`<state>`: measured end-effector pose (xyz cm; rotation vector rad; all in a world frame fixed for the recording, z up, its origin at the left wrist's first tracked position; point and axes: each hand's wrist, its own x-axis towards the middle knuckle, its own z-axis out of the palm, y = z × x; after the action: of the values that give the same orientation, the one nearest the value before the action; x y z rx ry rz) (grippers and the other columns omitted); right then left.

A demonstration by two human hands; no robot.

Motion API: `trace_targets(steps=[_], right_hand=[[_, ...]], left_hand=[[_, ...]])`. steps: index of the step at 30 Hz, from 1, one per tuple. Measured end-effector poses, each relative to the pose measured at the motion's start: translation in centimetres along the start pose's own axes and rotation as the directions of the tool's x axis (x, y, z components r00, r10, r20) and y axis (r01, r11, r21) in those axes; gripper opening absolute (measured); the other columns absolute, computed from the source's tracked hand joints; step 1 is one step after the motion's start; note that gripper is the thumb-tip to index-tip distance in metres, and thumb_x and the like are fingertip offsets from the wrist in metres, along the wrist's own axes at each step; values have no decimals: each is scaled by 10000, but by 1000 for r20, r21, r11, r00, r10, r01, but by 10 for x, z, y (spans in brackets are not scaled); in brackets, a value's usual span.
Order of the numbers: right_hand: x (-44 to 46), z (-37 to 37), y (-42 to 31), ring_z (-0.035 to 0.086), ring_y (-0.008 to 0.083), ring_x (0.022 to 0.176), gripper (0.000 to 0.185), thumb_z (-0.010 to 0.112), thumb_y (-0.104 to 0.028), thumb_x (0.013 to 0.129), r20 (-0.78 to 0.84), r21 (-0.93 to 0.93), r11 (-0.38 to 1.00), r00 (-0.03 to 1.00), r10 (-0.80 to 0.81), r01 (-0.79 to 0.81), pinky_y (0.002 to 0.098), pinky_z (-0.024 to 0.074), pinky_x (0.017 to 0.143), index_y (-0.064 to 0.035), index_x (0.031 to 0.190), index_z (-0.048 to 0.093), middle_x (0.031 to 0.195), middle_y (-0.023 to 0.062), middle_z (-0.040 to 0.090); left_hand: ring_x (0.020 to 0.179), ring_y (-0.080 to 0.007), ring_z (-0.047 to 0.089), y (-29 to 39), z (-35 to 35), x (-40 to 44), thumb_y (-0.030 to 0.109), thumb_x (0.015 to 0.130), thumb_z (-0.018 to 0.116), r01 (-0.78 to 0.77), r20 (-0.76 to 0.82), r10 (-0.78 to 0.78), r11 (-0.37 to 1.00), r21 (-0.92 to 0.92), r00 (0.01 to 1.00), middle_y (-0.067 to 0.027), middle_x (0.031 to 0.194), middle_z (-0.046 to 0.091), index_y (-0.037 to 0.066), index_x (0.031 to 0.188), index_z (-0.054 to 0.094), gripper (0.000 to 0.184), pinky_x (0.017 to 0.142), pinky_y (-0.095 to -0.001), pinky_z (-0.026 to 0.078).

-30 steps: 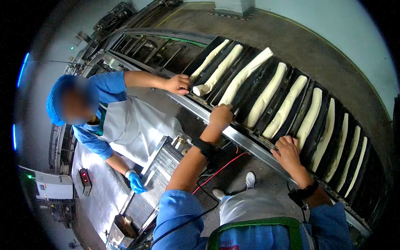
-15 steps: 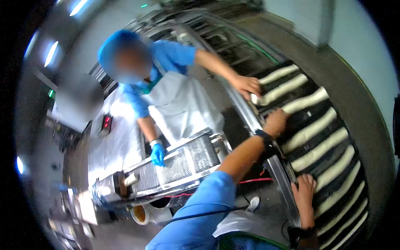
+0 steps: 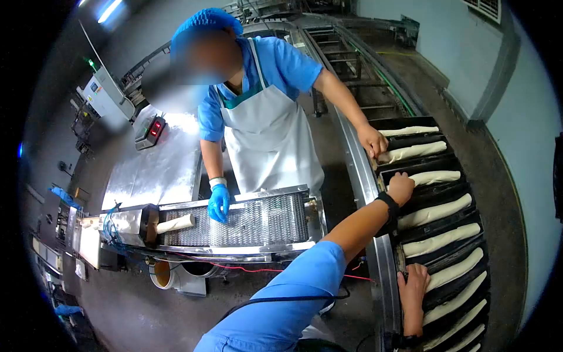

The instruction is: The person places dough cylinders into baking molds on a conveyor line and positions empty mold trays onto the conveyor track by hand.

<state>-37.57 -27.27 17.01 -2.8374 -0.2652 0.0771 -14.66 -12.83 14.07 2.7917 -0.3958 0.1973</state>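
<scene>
My left hand is closed over the near end of a pale dough strip lying in a dark, channelled baking tray. Its fingers are curled, and they hide that end. Lower right, my right hand has its fingers bent over the near end of another dough strip, at the tray's edge, with the thumb apart. Several more dough strips lie side by side in the channels. Across from me, a co-worker's bare hand touches a strip farther up the tray.
The co-worker's blue-gloved hand is over a metal mesh conveyor, where a dough piece lies at the left end. A steel table carries a scale with red digits. A metal rail runs alongside the trays. A bucket stands below.
My view has shifted and become sharper. Both my hands stay at the ends of dough strips. A dough piece now shows clearly at the conveyor's left end.
</scene>
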Motion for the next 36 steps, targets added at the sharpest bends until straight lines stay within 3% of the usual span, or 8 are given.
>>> trace_targets(steps=[3,5,9,13,15,19,30,36], right_hand=[[-4,-2,-5,319,280,1111,348,587,-148,728,-8,24,1000,1000,-7,7,430,230,912,9,1015,471,1079,130,447],[-4,1,-3,275,280,1150,416,586,-150,729,10,4,999,999,-43,43,430,209,935,5,1082,430,1155,131,393],[-19,-14,-19,170,273,1219,567,577,-179,739,109,33,999,994,-21,17,429,159,976,-12,1216,320,1310,118,227],[-65,-23,-29,141,266,1228,556,556,-213,754,159,-16,1000,987,5,-2,432,147,977,-13,1216,319,1317,105,211],[-89,-23,-34,159,267,1224,518,559,-207,754,86,-12,998,994,66,-65,423,153,975,-22,1194,359,1311,106,224],[-133,-19,-42,172,280,1220,505,567,-206,742,-10,33,990,991,136,-135,447,183,955,-7,1169,385,1298,109,260],[-180,18,-145,247,288,1168,496,586,-264,714,-126,87,984,978,165,-155,456,217,926,-64,1141,433,1238,109,323],[-192,0,-189,203,311,1194,542,579,-280,720,-103,93,975,972,213,-204,494,169,943,-100,1190,379,1276,118,268]], left_hand=[[791,-273,495,-5,3,-16,135,686,529,12,-122,-22,996,-84,992,-117,860,518,62,840,592,181,660,-345,427],[849,-273,480,-1,-13,-32,168,694,519,66,-3,-67,994,-90,998,-130,910,506,58,884,569,225,702,-368,405],[963,-296,452,-2,-23,-90,200,716,502,-66,-153,54,995,-73,987,-147,997,487,52,987,510,309,812,-393,349],[1099,-326,361,-17,-78,-194,256,740,526,-279,80,285,957,-75,955,-172,1136,422,86,1089,465,393,893,-403,319],[1102,-327,355,-44,-93,-250,264,723,559,-337,19,341,935,-110,940,-165,1140,425,92,1093,471,417,901,-418,312],[1093,-325,363,-109,-148,-372,248,711,586,-117,177,142,982,-148,974,-176,1113,443,84,1075,489,410,900,-402,317],[999,-321,403,-273,-210,-651,173,710,573,463,14,-465,877,-126,885,-148,1044,478,69,1000,520,312,860,-395,305],[1054,-335,366,-305,-234,-678,201,711,586,441,-50,-456,880,-174,889,-163,1097,446,68,1025,507,349,882,-396,292]])
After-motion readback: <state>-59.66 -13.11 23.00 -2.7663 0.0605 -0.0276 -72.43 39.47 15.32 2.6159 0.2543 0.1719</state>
